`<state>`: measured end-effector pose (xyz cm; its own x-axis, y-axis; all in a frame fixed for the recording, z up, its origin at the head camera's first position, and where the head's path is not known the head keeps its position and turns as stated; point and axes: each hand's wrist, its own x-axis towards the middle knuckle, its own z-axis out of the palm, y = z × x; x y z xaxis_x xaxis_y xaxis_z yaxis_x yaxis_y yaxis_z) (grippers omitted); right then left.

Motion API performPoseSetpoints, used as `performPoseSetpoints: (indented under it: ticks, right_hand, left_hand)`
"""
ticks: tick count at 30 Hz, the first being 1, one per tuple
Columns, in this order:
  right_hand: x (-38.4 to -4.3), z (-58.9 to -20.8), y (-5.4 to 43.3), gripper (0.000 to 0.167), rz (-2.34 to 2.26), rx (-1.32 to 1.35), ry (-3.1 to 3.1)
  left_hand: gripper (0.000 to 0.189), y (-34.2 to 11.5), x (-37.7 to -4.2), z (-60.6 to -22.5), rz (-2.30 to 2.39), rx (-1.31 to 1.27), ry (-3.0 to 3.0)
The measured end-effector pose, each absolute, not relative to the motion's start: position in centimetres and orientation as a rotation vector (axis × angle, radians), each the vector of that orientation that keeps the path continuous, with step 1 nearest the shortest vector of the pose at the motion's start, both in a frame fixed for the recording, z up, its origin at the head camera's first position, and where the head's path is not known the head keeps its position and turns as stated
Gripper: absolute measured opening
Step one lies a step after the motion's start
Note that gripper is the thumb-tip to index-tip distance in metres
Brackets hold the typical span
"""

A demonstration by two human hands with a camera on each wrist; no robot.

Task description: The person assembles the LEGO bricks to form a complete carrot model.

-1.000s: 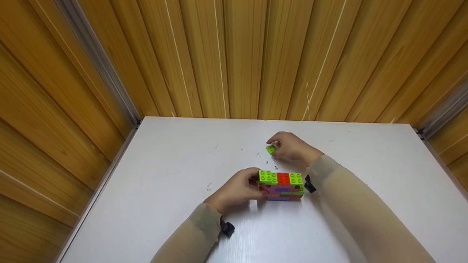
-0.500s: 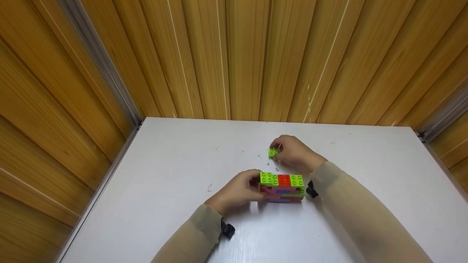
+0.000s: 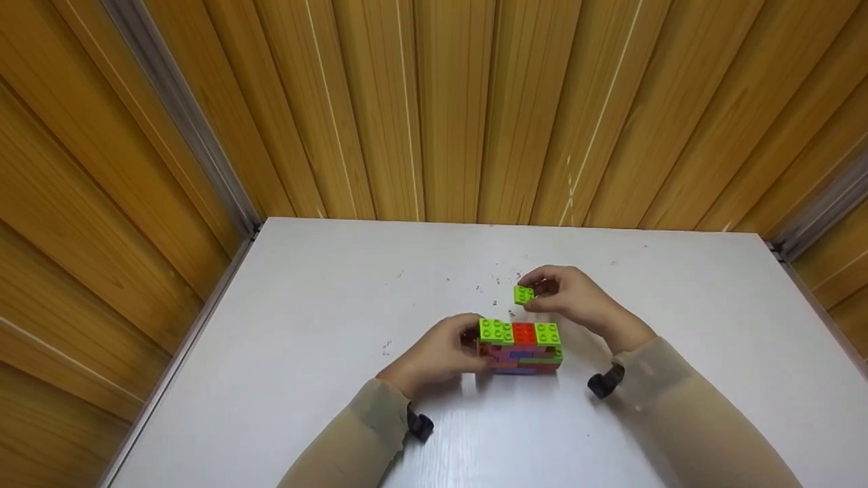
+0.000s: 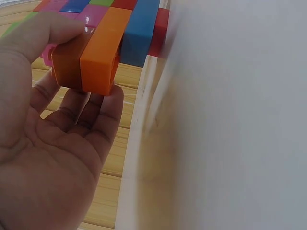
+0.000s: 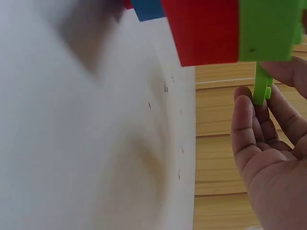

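Note:
A small wall of stacked toy building bricks (image 3: 521, 354) stands on the white table, topped by lime green and red bricks. My left hand (image 3: 437, 352) grips its left end, thumb on the near side. In the left wrist view, the thumb and fingers hold a brown-and-orange brick end (image 4: 103, 52), with a blue brick (image 4: 140, 33) beside it. Behind the wall, my right hand (image 3: 573, 298) pinches a small lime green brick (image 3: 523, 294), studs showing. The right wrist view shows this brick edge-on between thumb and fingers, past the wall's red brick (image 5: 206, 33).
The white table (image 3: 305, 305) carries scattered small dark marks around the hands. Wood-look panels (image 3: 447, 108) rise along its back edge and sides, with a metal rail (image 3: 190, 108) in the left corner. Black straps (image 3: 605, 381) sit at both wrists.
My right hand has brought the lime green brick nearer to me and slightly right, toward the brick wall. My left hand has kept its grip on the wall, which has stayed in place.

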<state>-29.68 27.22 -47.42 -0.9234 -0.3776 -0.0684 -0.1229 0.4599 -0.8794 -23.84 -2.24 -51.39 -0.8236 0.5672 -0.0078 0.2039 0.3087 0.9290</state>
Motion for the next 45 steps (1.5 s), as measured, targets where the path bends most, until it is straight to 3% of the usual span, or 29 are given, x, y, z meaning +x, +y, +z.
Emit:
performPoseSetpoints:
  ticks: [7, 18, 25, 45]
  right_hand:
    - [-26.9, -46.5, 30.0, 0.042, -1.750, -0.354, 2.308]
    - [-22.5, -45.9, 31.1, 0.036, -1.881, -0.488, 2.158]
    - [-21.7, -46.4, 30.6, 0.037, -1.776, -0.610, 2.243]
    - [-20.1, -46.7, 29.4, 0.033, -1.829, -0.637, 2.398]
  left_hand:
    - [0.040, -2.2, -23.8, -51.4, 1.537, 0.698, 2.235]
    - [0.041, -2.5, -23.8, -51.5, 1.540, 0.710, 2.233]
    - [0.044, -2.5, -23.7, -51.6, 1.535, 0.689, 2.242]
    - [0.047, -2.3, -23.8, -51.6, 1.526, 0.687, 2.225]
